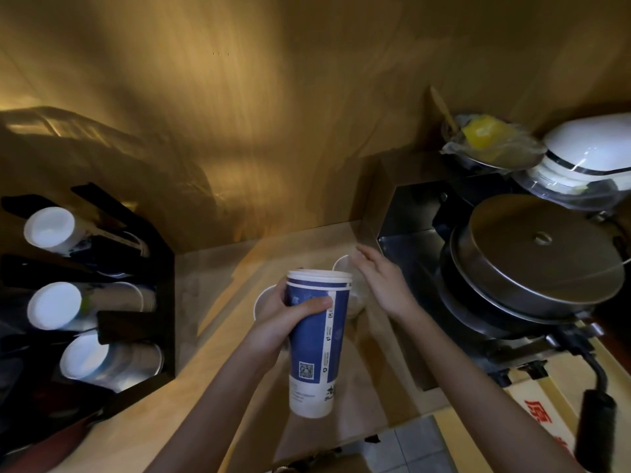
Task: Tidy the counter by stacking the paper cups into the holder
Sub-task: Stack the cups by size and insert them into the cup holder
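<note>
You're looking down at a pale wooden desk (218, 322) tucked against a warm, wood-toned wall (273, 97), the light falling amber across it. A strip of grey tiled floor (409, 448) shows at six o'clock, past the desk's front edge.

At nine o'clock stands the black cup holder (160, 302), its slots lying sideways toward you. Three slots carry nested paper cups showing their white bottoms: a top stack (51, 230), a middle stack (56, 305) and a lower stack (87, 356).

Dead centre, your left hand (286, 319) is wrapped around a short stack of blue-and-white paper cups (316, 339), thumb across the front, holding it upright and lifted off the desk. Several rims sit nested at its top. Behind that hand, at about ten o'clock of the stack, the rim of another loose cup (261, 302) peeks out on the desk. Your right hand (382, 285) is spread, fingers loose, gripping nothing, hovering beside a further cup (343, 264) at one o'clock of the stack; whether it touches that cup, you cannot tell.

Over at three o'clock sits a dark metal appliance with a round steel lid (536, 254), a black handle (594, 425) trailing toward five o'clock. Behind it, at two o'clock, a plastic-wrapped bowl holds something yellow (485, 131), and a white domed lid (590, 145) rests beside it.
</note>
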{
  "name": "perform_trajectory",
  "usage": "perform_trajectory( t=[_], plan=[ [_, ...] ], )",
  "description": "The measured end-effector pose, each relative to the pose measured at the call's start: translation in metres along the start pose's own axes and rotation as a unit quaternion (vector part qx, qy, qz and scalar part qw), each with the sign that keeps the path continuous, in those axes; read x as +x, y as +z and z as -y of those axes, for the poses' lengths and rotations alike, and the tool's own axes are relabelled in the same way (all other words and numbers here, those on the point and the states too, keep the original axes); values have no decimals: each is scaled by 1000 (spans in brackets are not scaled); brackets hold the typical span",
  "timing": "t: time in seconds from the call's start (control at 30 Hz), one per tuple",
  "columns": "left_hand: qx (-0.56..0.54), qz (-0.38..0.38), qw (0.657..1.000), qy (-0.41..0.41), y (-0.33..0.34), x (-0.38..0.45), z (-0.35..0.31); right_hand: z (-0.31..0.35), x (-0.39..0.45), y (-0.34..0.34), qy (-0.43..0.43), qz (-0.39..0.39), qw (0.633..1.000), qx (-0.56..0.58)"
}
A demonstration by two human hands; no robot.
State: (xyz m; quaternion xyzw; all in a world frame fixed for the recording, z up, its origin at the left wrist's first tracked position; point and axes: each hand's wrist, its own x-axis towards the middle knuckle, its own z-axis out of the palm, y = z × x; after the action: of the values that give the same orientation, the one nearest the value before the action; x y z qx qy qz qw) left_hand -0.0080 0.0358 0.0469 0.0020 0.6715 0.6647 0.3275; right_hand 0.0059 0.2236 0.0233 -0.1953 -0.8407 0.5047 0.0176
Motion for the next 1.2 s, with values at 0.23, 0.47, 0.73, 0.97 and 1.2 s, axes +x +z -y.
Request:
perform_trajectory(
  t=[0.23, 0.47, 0.73, 0.97, 1.2],
  plan=[
    [112, -43, 987, 105, 24, -1, -5, 46, -24, -13, 3, 173, 981, 89],
    [113, -33, 989, 90, 27, 1, -5, 40, -24, -12, 10, 120, 985, 123],
    [66, -6, 992, 106, 27, 1, -14, 48, -21, -16, -13, 94, 988, 118],
    [-33, 74, 996, 48, 26, -3, -16, 50, -20, -25, -12, 94, 981, 170],
    [-89, 96, 991, 2, 20, -8, -4, 69, -14, -61, -61, -30, 956, 285]
  ],
)
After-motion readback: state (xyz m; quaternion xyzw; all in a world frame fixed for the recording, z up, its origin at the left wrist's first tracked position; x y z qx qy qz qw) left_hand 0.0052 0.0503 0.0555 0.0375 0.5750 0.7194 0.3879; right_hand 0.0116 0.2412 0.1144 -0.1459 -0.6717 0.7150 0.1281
